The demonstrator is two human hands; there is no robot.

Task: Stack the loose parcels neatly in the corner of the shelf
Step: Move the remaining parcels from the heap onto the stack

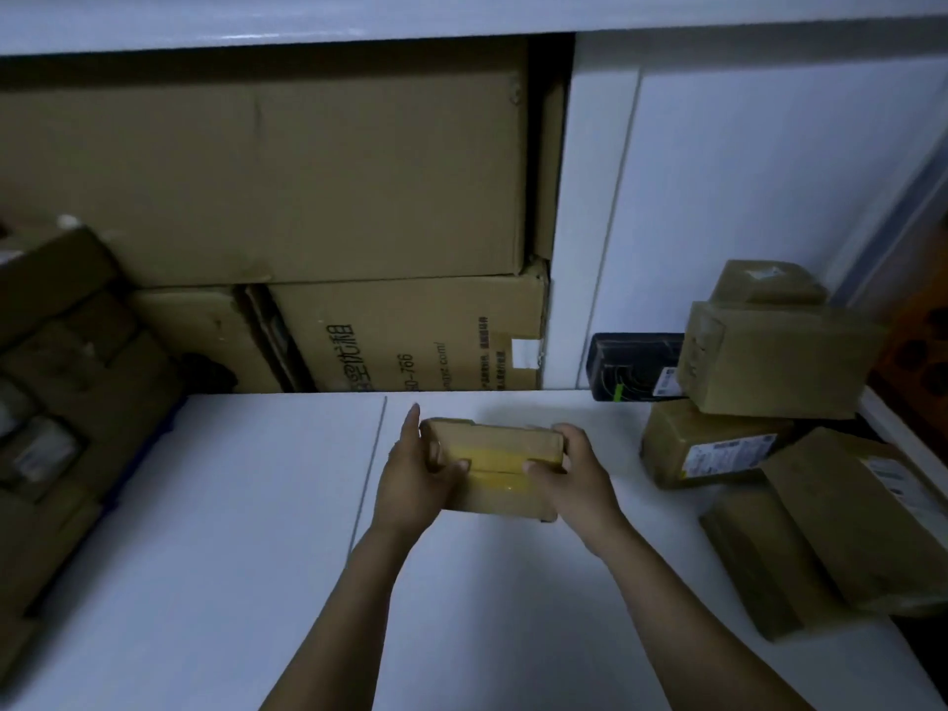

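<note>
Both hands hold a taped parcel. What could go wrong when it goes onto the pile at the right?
The pile is stacked crookedly, a big box askew on a lower box; adding the taped parcel might topple it. The front parcel lies tilted against others and could slide.

The parcel I hold is brown cardboard with a yellow tape band. The shelf is white. The top carton is plain brown; the lower carton brown with black print. The box is black with a white label.
</note>
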